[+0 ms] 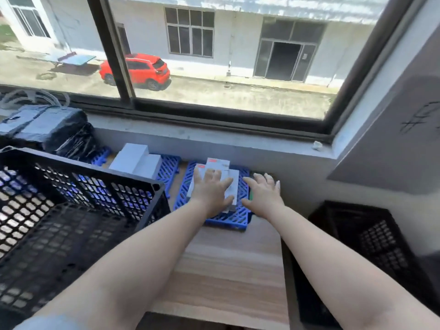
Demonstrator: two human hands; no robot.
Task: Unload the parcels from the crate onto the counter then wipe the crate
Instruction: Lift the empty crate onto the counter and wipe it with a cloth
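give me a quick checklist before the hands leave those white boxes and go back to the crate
1. White boxes lie fully on the blue grid mat: ok, none overhangs its edge.
2. Left hand let go: not ok, it lies flat on top of the boxes, fingers spread.
3. Right hand free: ok, open beside the stack, holding nothing.
4. Stack square: cannot tell, the left hand hides most of it.
5. Black crate emptied: ok as far as seen, no parcels show through the part in view; its near end is cut off.
6. Wiping cloth ready: cannot tell, none is in view.
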